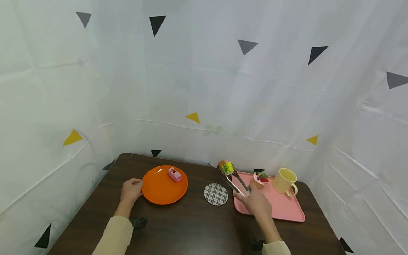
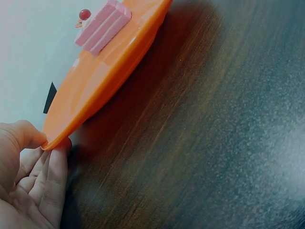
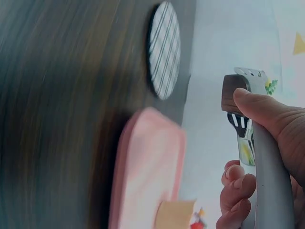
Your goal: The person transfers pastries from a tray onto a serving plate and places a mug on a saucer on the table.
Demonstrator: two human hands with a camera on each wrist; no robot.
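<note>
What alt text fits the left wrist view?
The left hand pinches the rim of a round, glossy orange plate bearing a pink-and-white layered cake slice with a red ball on top; a dark brown wood-grain table lies beneath.

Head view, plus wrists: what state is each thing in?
Round orange plate: rim pinched by left hand.
Pink layered cake slice: upright on plate.
Metal tongs: gripped by right hand.
Small yellow-topped dessert: clasped in tongs.
Round checked coaster: flat, bare.
Pink rectangular tray: lying flat.
Fruit-topped cupcake: upright on tray.
Yellow mug: upright on tray, contents unclear.
</note>
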